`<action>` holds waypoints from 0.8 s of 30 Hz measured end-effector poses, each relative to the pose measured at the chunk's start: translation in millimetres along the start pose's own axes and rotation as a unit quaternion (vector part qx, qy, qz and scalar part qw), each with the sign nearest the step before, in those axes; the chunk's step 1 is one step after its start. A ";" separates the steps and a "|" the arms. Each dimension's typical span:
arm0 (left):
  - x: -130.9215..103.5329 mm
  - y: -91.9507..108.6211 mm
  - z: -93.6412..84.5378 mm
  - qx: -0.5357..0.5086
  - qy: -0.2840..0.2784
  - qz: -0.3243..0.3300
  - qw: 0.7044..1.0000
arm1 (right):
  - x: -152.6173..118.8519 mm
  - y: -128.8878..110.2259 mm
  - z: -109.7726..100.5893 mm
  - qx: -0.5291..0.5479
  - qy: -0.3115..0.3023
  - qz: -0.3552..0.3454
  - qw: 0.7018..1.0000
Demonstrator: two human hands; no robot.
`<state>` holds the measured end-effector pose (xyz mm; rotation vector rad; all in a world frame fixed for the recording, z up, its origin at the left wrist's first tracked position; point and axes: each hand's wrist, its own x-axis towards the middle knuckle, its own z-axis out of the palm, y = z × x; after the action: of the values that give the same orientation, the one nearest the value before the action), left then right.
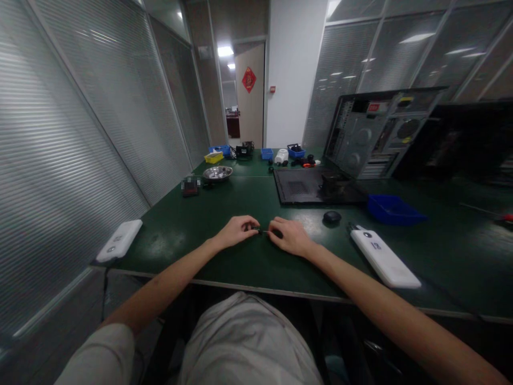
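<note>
Green and faintly shiny, the desk point(172, 224) carries everything. Near its front edge, the left hand point(238, 231) has thumb and fingers clamped on a small dark piece point(260, 231), which sits between the two hands. The right hand point(290, 236) curls at the piece's thin, pale end; I cannot tell whether it grips. Fingertips partly cover the piece, and its details blur. Off to the right, an open blue bin point(395, 209) shows its inner walls, and a red-handled tool point(508, 218) is cut off by the right edge. Farther away, a round metal bowl point(217, 177) holds small pieces too indistinct to name. Beyond stand a yellow tray point(214, 159), a blue box point(266, 154) and a blue basket point(296, 154) holding dark items.
</note>
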<state>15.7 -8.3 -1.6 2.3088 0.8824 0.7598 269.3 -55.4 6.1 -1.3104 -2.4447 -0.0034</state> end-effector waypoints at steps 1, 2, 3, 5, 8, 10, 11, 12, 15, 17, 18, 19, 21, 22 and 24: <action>0.2 -0.2 0.1 0.002 0.002 0.001 1.000 | 0.0 -0.3 -0.4 -0.002 0.001 0.000 1.000; 0.4 -0.2 0.3 0.002 0.003 0.005 1.000 | 0.1 -0.8 -0.8 -0.003 0.002 -0.001 1.000; 0.7 -0.1 0.4 0.001 0.003 0.011 1.000 | 0.1 -1.4 -1.2 -0.003 0.003 -0.003 1.000; 0.9 0.5 0.1 -0.003 0.001 0.022 1.000 | 0.2 -2.5 -1.7 -0.003 0.004 -0.012 1.000; 0.5 0.7 -0.9 -0.017 0.000 0.035 0.999 | 0.4 -3.3 -1.1 0.003 0.008 -0.028 1.000; 0.2 -0.3 -1.3 -0.029 0.004 0.035 0.999 | 0.7 -2.8 0.0 0.016 0.014 -0.038 0.999; 0.2 -1.0 -1.3 -0.036 0.007 0.030 0.999 | 0.9 -2.3 0.7 0.025 0.017 -0.042 0.999; 0.3 -1.7 -1.2 -0.042 0.010 0.022 0.999 | 1.0 -1.8 1.4 0.033 0.020 -0.044 0.998; 0.5 -2.3 -0.4 -0.052 0.019 -0.001 0.998 | 1.2 -0.5 3.0 0.041 0.027 -0.046 0.998; 0.5 -0.4 0.1 -0.044 0.015 0.002 0.999 | 1.1 -0.7 3.4 0.028 0.022 -0.049 0.998; 0.5 1.1 0.3 -0.038 0.010 0.010 0.999 | 1.1 -1.2 3.3 0.019 0.017 -0.052 0.998; 0.4 2.7 0.6 -0.033 0.003 0.019 0.999 | 1.2 -1.9 3.1 0.011 0.012 -0.056 0.998; 0.4 5.4 1.2 -0.030 -0.006 0.035 0.999 | 1.7 -3.5 2.5 -0.001 0.004 -0.065 0.998; 0.5 6.1 1.7 -0.031 -0.007 0.040 0.999 | 2.0 -4.2 2.2 -0.004 0.001 -0.068 0.998; 0.8 5.8 2.9 -0.036 -0.003 0.042 0.998 | 2.6 -5.2 1.9 -0.006 -0.002 -0.073 0.997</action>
<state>20.5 -12.3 0.4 2.2941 0.7472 0.8059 263.2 -55.9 6.0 -1.1352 -2.5418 -0.0534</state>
